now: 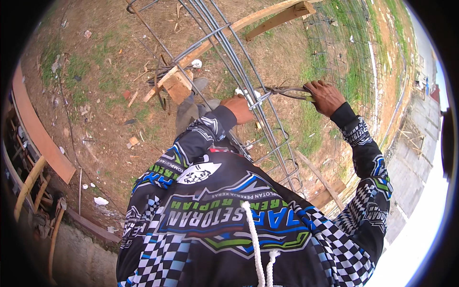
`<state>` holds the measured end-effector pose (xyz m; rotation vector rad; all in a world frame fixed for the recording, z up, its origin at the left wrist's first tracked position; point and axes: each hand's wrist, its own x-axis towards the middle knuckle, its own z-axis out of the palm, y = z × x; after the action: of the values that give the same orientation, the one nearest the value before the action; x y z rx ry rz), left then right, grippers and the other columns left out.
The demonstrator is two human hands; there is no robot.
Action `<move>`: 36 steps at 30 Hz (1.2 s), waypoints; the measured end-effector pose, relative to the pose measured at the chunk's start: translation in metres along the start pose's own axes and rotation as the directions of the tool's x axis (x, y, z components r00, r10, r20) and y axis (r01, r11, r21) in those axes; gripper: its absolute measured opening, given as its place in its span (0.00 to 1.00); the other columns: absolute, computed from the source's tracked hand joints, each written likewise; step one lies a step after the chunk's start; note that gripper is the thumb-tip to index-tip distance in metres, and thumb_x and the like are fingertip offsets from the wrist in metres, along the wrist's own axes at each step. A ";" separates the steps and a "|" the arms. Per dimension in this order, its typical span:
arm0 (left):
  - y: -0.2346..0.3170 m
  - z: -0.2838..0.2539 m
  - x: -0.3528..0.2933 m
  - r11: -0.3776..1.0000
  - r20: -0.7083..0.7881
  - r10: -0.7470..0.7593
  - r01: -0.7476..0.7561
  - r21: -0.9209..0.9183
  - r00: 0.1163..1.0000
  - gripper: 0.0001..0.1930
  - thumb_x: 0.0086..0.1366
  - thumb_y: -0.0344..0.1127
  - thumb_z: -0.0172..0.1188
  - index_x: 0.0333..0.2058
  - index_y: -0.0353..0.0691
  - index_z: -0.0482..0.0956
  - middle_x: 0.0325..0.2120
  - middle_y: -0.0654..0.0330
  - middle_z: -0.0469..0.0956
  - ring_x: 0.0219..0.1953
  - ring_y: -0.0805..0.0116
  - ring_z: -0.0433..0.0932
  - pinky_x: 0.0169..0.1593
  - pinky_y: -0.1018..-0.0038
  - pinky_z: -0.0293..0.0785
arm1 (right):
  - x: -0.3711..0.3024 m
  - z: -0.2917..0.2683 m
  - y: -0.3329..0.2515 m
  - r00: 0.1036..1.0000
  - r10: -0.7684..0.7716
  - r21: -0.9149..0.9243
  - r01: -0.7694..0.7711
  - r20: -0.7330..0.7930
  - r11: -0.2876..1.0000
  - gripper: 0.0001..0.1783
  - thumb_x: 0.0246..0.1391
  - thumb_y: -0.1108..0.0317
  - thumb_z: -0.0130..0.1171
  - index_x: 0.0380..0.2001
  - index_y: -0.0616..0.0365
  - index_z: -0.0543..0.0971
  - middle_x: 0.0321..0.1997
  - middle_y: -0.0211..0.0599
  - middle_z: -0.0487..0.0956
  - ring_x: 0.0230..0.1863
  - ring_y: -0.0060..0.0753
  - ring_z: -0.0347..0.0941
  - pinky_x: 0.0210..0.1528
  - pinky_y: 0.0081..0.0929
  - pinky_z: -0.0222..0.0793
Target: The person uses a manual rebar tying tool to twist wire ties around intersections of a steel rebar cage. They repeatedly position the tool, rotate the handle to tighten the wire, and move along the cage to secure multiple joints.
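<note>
A long rebar cage (pixel 223 40) of grey steel bars and square stirrups runs from the top of the view down beside my body. My right hand (pixel 326 97) is closed around the handles of a pair of pincers (pixel 291 92), on the cage's right side. Its jaws meet the bars at a stirrup, where the tie itself is too small to make out. On the other side, my left hand (pixel 237 109) is closed at the bars of the same stirrup, its fingertips partly hidden. A white object (pixel 242 92) shows just beyond that hand.
A wooden beam (pixel 248 20) crosses under the cage, with a wood block (pixel 178 87) and a wire bundle (pixel 160 71) near its left end. More rebar mesh (pixel 337 48) lies at the right. Planks (pixel 43 129) line the left edge; scraps litter the dirt.
</note>
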<state>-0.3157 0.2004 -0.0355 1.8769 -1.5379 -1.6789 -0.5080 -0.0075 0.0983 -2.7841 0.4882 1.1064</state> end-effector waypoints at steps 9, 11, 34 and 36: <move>-0.006 0.010 0.003 0.999 0.003 0.007 -0.008 0.035 1.000 0.21 0.52 0.42 0.53 0.32 0.27 0.82 0.34 0.35 0.79 0.40 0.39 0.80 0.48 0.54 0.75 | -0.031 0.130 -0.125 0.800 0.574 0.616 -0.367 -0.174 0.698 0.24 0.51 0.75 0.53 0.53 0.61 0.66 0.45 0.53 0.72 0.43 0.60 0.72 0.43 0.46 0.72; -0.005 0.009 0.003 0.999 0.002 -0.025 0.025 0.038 1.000 0.21 0.53 0.42 0.53 0.31 0.27 0.82 0.34 0.34 0.79 0.40 0.38 0.80 0.48 0.54 0.74 | -0.034 0.111 -0.115 0.816 0.570 0.618 -0.402 -0.092 0.676 0.25 0.50 0.76 0.53 0.54 0.62 0.66 0.45 0.54 0.71 0.43 0.60 0.72 0.44 0.46 0.71; -0.005 0.016 0.001 0.995 -0.093 -0.024 0.033 0.096 0.995 0.20 0.54 0.39 0.51 0.35 0.28 0.82 0.42 0.31 0.76 0.45 0.37 0.78 0.52 0.52 0.72 | -0.035 0.125 -0.154 0.771 0.636 0.770 -0.380 -0.043 0.513 0.26 0.57 0.60 0.60 0.53 0.61 0.65 0.39 0.56 0.75 0.41 0.62 0.74 0.38 0.49 0.70; -0.009 0.018 0.003 0.990 -0.072 -0.030 0.039 0.136 0.997 0.19 0.54 0.38 0.51 0.35 0.27 0.82 0.43 0.30 0.75 0.45 0.36 0.78 0.52 0.52 0.73 | -0.041 0.131 -0.103 0.815 0.541 0.589 -0.337 -0.208 0.734 0.26 0.53 0.61 0.62 0.54 0.55 0.68 0.43 0.48 0.75 0.42 0.54 0.74 0.41 0.46 0.71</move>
<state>-0.3256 0.2107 -0.0498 2.0180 -1.6408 -1.5387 -0.5869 0.1276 0.0281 -2.4003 1.3451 0.3682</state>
